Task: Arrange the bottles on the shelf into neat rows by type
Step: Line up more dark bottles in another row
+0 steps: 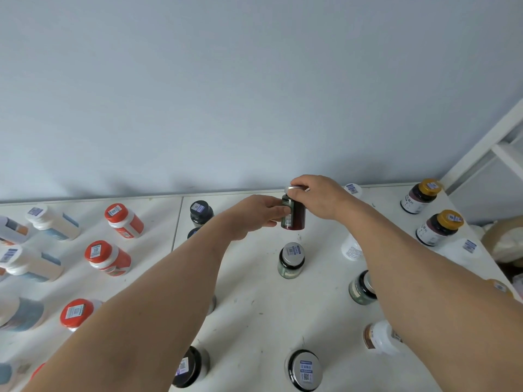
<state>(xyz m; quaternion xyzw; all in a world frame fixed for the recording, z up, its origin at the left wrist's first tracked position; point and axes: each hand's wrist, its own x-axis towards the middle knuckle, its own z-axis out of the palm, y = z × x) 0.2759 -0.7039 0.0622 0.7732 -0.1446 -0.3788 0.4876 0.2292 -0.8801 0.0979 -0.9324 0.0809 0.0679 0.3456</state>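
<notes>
A dark red bottle (296, 215) with a silver cap stands near the back of the white shelf (254, 292). My right hand (319, 196) grips its cap from above, and my left hand (254, 215) holds its side from the left. Just in front stands a dark green bottle with a silver cap (291, 260), and another like it (360, 290) is partly hidden behind my right forearm. Red-capped bottles (109, 257) form a column at the left. Gold-capped dark bottles (438, 227) stand at the right.
White bottles with blue labels (52, 222) line the far left. Black-capped bottles (201, 212) stand left of my left hand, two more dark-lidded ones (304, 370) near the front edge. A white frame (486, 148) rises at the right. The wall runs close behind the shelf.
</notes>
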